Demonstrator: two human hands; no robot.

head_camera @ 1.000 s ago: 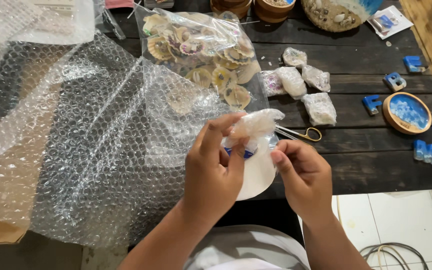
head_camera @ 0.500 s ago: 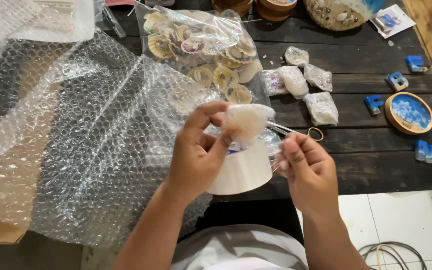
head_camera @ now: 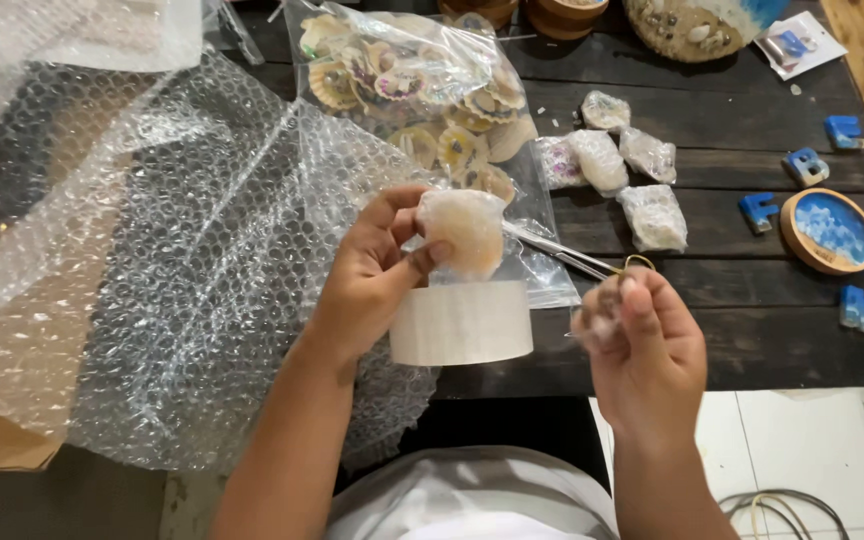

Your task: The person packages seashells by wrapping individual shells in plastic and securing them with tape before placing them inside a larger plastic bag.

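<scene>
dark wooden bench (head_camera: pixel 712 330) below; left hand (head_camera: pixel 372 275) pinches a bubble-wrapped shell (head_camera: pixel 464 232) upright above a tape roll (head_camera: pixel 462 322); right hand (head_camera: pixel 642 345), just beside, is curled round a tape scrap; scissors (head_camera: pixel 572 255) lie between.

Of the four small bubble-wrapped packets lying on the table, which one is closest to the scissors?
The packet at the lower right of the group. It lies alone nearest the scissors; the other three sit farther up the dark table.
</scene>
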